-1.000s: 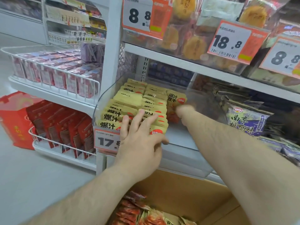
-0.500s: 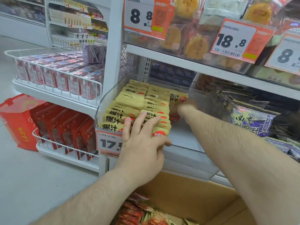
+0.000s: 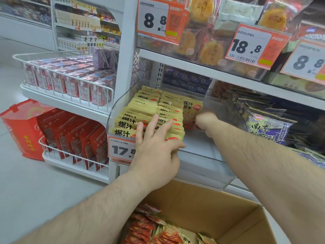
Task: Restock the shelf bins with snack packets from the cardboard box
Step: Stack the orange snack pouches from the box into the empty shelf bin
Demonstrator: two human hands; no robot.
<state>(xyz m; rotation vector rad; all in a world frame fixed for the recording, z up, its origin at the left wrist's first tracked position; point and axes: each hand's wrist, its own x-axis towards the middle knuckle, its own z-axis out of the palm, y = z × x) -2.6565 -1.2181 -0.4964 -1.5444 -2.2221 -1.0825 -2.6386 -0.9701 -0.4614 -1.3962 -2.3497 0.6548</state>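
A clear plastic shelf bin holds two rows of yellow snack packets on its left side. My left hand rests on the front packets with its fingers straight and spread. Deeper in the bin, my right hand is curled at the bottom of one upright yellow packet, which it holds against the right row; its fingertips are hidden. Below my arms stands the open cardboard box, with red and yellow packets lying in it.
The bin's right half shows bare floor. A 17.8 price tag hangs on its front. Purple snack bags fill the bin to the right. White wire racks of red packets and a red bag stand at left.
Both hands stay almost where they were. My left fingers have slid slightly over the front packets, and the right hand still holds the upright packet.
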